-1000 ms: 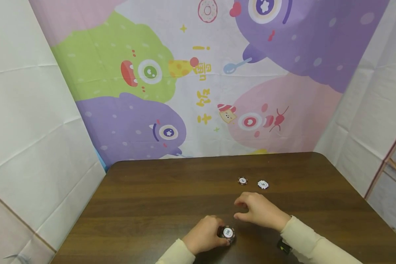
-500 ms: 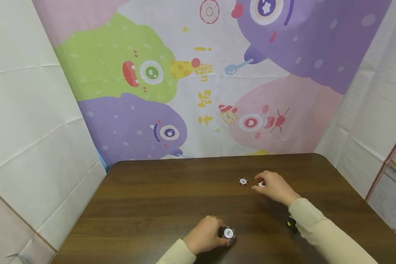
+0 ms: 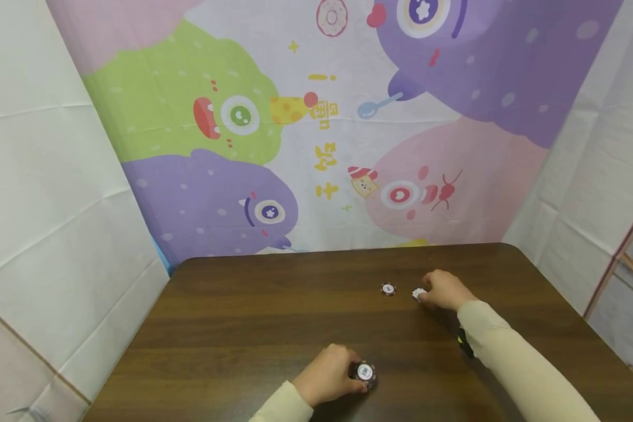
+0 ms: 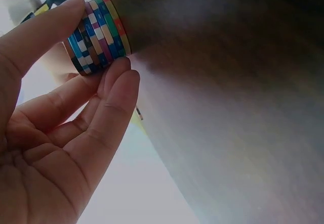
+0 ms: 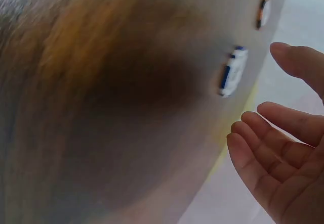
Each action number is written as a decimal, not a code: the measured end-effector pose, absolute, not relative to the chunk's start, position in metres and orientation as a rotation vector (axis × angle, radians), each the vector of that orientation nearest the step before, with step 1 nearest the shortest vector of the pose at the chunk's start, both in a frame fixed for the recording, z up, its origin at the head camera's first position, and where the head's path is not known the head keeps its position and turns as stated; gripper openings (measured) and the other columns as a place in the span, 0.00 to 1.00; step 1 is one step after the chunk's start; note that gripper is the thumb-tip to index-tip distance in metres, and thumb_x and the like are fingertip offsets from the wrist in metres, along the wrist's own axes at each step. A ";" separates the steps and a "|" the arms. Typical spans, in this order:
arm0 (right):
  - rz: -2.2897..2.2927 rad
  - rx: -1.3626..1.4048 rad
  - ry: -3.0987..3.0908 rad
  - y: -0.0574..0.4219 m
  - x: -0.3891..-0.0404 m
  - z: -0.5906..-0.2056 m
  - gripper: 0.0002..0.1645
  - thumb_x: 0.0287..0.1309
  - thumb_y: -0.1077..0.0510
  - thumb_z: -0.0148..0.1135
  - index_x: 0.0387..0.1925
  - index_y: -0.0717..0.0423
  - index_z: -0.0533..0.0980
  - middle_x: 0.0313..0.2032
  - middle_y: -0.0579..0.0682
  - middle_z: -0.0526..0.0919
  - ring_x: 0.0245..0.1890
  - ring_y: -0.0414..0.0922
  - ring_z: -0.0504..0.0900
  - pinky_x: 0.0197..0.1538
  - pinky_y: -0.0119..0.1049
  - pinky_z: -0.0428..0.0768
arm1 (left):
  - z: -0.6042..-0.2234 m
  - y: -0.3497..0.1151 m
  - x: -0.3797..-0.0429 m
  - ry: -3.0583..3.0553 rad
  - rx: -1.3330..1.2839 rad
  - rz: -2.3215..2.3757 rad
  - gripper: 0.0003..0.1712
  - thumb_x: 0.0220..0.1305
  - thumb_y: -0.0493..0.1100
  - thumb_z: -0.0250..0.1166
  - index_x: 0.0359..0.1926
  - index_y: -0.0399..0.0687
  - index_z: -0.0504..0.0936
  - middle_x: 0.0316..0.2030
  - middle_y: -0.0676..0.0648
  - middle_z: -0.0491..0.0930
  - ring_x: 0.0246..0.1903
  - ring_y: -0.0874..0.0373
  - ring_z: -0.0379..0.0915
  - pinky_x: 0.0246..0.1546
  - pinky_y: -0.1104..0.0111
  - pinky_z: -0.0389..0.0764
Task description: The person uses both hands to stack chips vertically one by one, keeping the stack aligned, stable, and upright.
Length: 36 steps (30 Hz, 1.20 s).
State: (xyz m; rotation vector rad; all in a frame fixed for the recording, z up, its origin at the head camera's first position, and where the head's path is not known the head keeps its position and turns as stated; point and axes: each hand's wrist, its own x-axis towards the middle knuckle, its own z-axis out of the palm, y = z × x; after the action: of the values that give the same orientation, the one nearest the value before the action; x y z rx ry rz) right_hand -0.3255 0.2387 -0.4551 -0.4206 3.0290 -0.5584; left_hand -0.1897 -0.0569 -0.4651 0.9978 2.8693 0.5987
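My left hand [image 3: 327, 375] grips a short stack of poker chips [image 3: 366, 372] near the front of the table, thumb on one side and fingers on the other. Its top chip is dark-rimmed with a white centre reading 100. In the left wrist view the stack [image 4: 98, 34] shows edges in blue, green, red, purple and white. Farther back, my right hand [image 3: 445, 290] is at a white poker chip [image 3: 418, 294], partly covering it in the head view. The right wrist view shows that chip [image 5: 234, 72] apart from the spread thumb and fingers.
A dark-rimmed poker chip [image 3: 388, 289] lies left of the white one. The brown wooden table [image 3: 253, 328] ends at a printed cartoon cloth [image 3: 327, 223] behind, with pale cloth walls [image 3: 58, 176] at both sides.
My right hand has moved back and to the right, from mid-table to the white chip. The left hand stays on its stack.
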 end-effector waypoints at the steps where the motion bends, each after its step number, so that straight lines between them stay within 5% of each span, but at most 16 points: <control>1: -0.545 -0.409 3.018 0.240 -0.327 -0.457 0.24 0.47 0.52 0.66 0.40 0.68 0.76 0.36 0.60 0.81 0.35 0.53 0.78 0.40 0.49 0.75 | -0.465 -0.057 -0.190 2.872 1.000 0.593 0.18 0.40 0.50 0.74 0.33 0.47 0.84 0.27 0.56 0.81 0.24 0.72 0.69 0.26 0.79 0.70; 6: -0.517 -0.402 3.007 0.242 -0.333 -0.468 0.14 0.45 0.52 0.67 0.22 0.59 0.75 0.21 0.47 0.74 0.21 0.43 0.67 0.27 0.38 0.67 | -0.464 -0.057 -0.189 2.876 1.003 0.590 0.18 0.40 0.50 0.75 0.33 0.47 0.84 0.26 0.56 0.81 0.24 0.72 0.69 0.25 0.79 0.69; 15: -0.513 -0.441 3.038 0.236 -0.335 -0.472 0.19 0.42 0.56 0.67 0.09 0.52 0.66 0.14 0.41 0.63 0.18 0.40 0.60 0.23 0.34 0.60 | -0.465 -0.057 -0.191 2.872 1.005 0.609 0.18 0.40 0.49 0.75 0.32 0.45 0.84 0.26 0.54 0.81 0.23 0.72 0.68 0.24 0.79 0.69; 22: -0.492 -0.416 3.048 0.235 -0.335 -0.474 0.23 0.41 0.56 0.66 0.08 0.49 0.60 0.13 0.41 0.58 0.17 0.40 0.57 0.22 0.34 0.58 | -0.467 -0.057 -0.192 2.851 0.985 0.625 0.19 0.40 0.49 0.75 0.34 0.44 0.84 0.27 0.53 0.82 0.24 0.72 0.69 0.25 0.79 0.70; 36: -0.549 -0.358 3.046 0.236 -0.336 -0.474 0.15 0.41 0.54 0.65 0.11 0.52 0.69 0.14 0.42 0.66 0.17 0.41 0.62 0.23 0.35 0.61 | -0.466 -0.057 -0.192 2.851 0.981 0.634 0.19 0.40 0.49 0.75 0.34 0.44 0.84 0.27 0.53 0.82 0.24 0.72 0.69 0.25 0.79 0.70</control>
State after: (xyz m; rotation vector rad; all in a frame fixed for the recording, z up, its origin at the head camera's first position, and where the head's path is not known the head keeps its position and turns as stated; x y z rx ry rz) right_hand -0.3363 0.2358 -0.4744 -0.3577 3.0456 -0.5493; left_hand -0.1918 -0.0569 -0.4657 0.9814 2.8510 0.6342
